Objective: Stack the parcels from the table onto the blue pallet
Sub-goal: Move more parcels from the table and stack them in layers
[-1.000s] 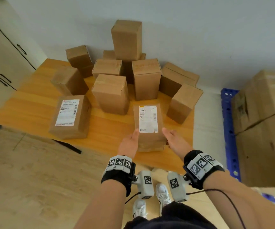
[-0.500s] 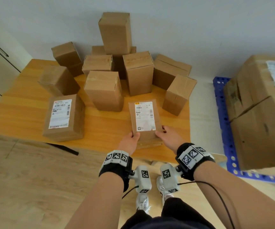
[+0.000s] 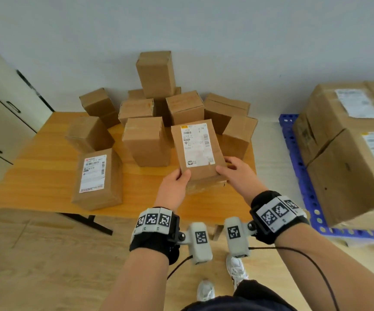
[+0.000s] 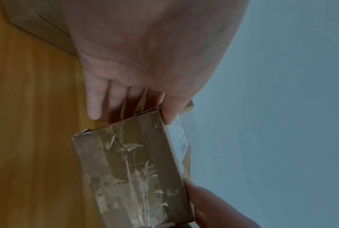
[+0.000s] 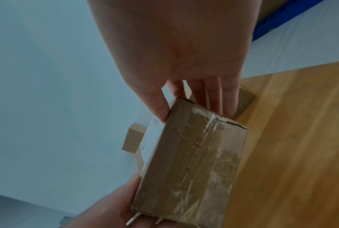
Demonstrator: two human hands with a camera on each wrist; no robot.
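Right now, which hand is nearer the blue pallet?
Right. The right hand grips the held parcel's pallet-side corner; the left hand grips the opposite corner, farther from the pallet.

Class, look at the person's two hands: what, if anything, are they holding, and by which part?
A labelled parcel, held by both hands at its near end: left hand and right hand grip opposite corners, thumbs on the labelled face.

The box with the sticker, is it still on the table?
No, lifted. Both hands, left and right, hold the labelled parcel above the table.
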